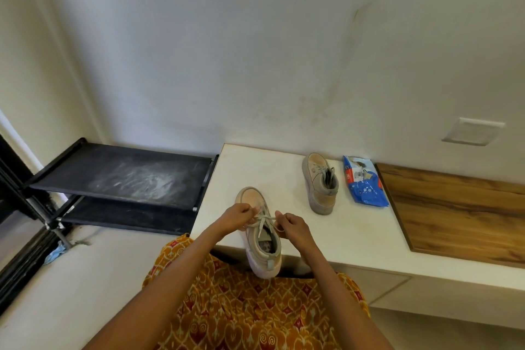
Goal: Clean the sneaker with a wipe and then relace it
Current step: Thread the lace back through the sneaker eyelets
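at the far left i see one black shoe rack (pixel 119 176) with two dusty shelves, standing on the floor just beside the left edge of a white ledge (pixel 355 236). my left hand (pixel 237 217) has its fingers curled, pinching the left end of the lace (pixel 265 220) over the sneaker (pixel 260 229). this sneaker, beige with a pale thick sole, lies at the near left corner of the ledge; its long axis runs away from me, toe pointing toward the wall and tilted slightly left, heel hanging past the ledge's front edge above my patterned orange skirt (pixel 241 312). my right hand (pixel 292 226) pinches the other end of the lace, fingers curled on it, just right of the shoe's tongue. i count two sneakers in all: the second sneaker (pixel 321 182) stands farther back, well apart from the first, toe also toward the wall. just right of it lies one blue wipes pack (pixel 365 182), touching the edge of a wooden panel (pixel 460 213). bare white surface lies between the two shoes and along the front edge to the right of my hands.
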`<state>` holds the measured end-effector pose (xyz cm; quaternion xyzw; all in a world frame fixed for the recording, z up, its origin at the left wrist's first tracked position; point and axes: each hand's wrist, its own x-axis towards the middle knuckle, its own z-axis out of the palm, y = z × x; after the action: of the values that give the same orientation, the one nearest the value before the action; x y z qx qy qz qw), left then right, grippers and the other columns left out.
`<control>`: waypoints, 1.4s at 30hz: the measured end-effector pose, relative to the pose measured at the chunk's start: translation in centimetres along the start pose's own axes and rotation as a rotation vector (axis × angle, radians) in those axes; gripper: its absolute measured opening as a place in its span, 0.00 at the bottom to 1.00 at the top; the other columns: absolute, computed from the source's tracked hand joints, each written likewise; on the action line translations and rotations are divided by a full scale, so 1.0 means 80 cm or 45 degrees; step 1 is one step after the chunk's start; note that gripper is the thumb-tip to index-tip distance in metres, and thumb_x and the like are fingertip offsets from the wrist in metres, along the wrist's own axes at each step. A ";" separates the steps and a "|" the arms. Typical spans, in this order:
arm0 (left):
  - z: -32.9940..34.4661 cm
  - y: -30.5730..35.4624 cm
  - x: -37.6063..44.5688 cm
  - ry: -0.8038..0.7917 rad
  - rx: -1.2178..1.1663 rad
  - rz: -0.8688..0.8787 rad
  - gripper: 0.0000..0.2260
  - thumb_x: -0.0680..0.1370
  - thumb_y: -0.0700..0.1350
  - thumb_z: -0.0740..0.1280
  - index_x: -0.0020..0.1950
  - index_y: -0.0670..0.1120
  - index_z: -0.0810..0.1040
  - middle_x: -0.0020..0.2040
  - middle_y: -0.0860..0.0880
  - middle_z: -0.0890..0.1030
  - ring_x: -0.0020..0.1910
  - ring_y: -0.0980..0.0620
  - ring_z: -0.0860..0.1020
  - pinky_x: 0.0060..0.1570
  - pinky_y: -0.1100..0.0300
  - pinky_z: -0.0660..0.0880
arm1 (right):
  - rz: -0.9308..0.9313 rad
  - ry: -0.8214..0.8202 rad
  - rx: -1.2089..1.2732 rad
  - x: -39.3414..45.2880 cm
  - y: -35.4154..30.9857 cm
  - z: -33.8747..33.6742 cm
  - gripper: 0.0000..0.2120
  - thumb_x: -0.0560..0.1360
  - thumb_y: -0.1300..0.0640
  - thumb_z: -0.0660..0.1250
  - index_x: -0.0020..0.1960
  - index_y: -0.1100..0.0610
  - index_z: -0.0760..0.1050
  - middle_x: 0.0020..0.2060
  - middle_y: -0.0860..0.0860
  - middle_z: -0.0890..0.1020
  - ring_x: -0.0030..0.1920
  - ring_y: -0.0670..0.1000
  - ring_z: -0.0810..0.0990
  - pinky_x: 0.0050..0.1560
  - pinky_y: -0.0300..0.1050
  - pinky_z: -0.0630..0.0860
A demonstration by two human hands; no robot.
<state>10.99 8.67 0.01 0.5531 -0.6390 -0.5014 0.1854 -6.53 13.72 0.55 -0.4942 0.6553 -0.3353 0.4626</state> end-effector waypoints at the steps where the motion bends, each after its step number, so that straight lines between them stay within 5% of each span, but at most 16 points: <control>1: 0.001 0.001 0.001 -0.002 0.032 -0.009 0.12 0.80 0.51 0.59 0.40 0.47 0.72 0.41 0.48 0.78 0.43 0.51 0.77 0.49 0.57 0.76 | -0.006 -0.023 -0.029 -0.001 -0.003 0.000 0.18 0.77 0.46 0.62 0.35 0.57 0.69 0.33 0.53 0.76 0.38 0.50 0.78 0.48 0.46 0.79; 8: 0.010 -0.004 -0.003 0.181 -0.069 -0.041 0.10 0.77 0.42 0.63 0.36 0.45 0.69 0.43 0.44 0.79 0.43 0.48 0.80 0.49 0.52 0.80 | -0.010 -0.001 -0.123 0.008 0.006 0.003 0.21 0.76 0.49 0.64 0.28 0.52 0.63 0.29 0.52 0.74 0.36 0.51 0.77 0.51 0.60 0.78; 12: 0.016 0.000 -0.006 0.206 0.050 -0.016 0.10 0.78 0.45 0.62 0.37 0.47 0.69 0.46 0.43 0.80 0.45 0.46 0.81 0.49 0.52 0.80 | 0.039 0.037 -0.044 0.003 0.011 0.007 0.20 0.77 0.51 0.63 0.29 0.54 0.64 0.28 0.50 0.75 0.34 0.50 0.78 0.50 0.59 0.79; 15: 0.017 -0.004 -0.008 0.221 0.156 0.050 0.10 0.78 0.49 0.63 0.39 0.48 0.71 0.46 0.46 0.81 0.45 0.47 0.80 0.49 0.51 0.79 | 0.058 0.051 -0.053 0.003 0.000 0.007 0.17 0.78 0.49 0.61 0.35 0.57 0.69 0.37 0.59 0.80 0.39 0.55 0.80 0.46 0.54 0.81; 19: 0.010 -0.009 -0.011 0.124 -0.015 0.018 0.07 0.78 0.49 0.64 0.48 0.46 0.76 0.49 0.45 0.80 0.48 0.49 0.80 0.51 0.52 0.79 | 0.065 0.020 -0.191 0.007 -0.018 0.016 0.19 0.74 0.41 0.64 0.37 0.56 0.73 0.35 0.51 0.79 0.39 0.51 0.79 0.42 0.45 0.78; 23: 0.007 -0.002 -0.014 0.130 -0.186 -0.079 0.10 0.81 0.45 0.58 0.55 0.43 0.77 0.52 0.44 0.80 0.51 0.48 0.79 0.49 0.57 0.79 | 0.004 0.043 -0.224 0.012 -0.021 0.031 0.12 0.73 0.50 0.67 0.40 0.59 0.79 0.38 0.55 0.82 0.40 0.51 0.80 0.45 0.48 0.77; 26: 0.009 0.003 -0.014 0.094 -0.238 -0.124 0.11 0.81 0.47 0.59 0.52 0.44 0.78 0.50 0.46 0.81 0.47 0.51 0.79 0.41 0.62 0.77 | -0.008 0.064 -0.102 0.013 -0.018 0.030 0.15 0.74 0.53 0.65 0.42 0.66 0.79 0.36 0.60 0.81 0.36 0.52 0.76 0.39 0.48 0.74; 33: 0.027 0.005 -0.005 0.176 -0.455 -0.210 0.05 0.76 0.44 0.68 0.48 0.43 0.80 0.45 0.46 0.80 0.41 0.53 0.77 0.36 0.65 0.74 | -0.056 0.156 0.007 0.000 -0.017 0.026 0.07 0.74 0.56 0.65 0.48 0.56 0.80 0.41 0.49 0.83 0.41 0.45 0.80 0.39 0.35 0.73; 42: 0.032 -0.001 -0.005 0.313 -0.458 -0.267 0.08 0.76 0.38 0.65 0.38 0.47 0.77 0.44 0.44 0.80 0.46 0.46 0.79 0.52 0.49 0.78 | -0.019 0.273 0.065 0.002 -0.007 0.030 0.06 0.74 0.55 0.66 0.45 0.57 0.79 0.39 0.51 0.83 0.40 0.49 0.80 0.39 0.40 0.74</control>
<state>9.10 10.12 -1.03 0.6314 -0.4512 -0.5525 0.3041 -4.12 13.49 0.16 -0.4484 0.6886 -0.4061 0.3998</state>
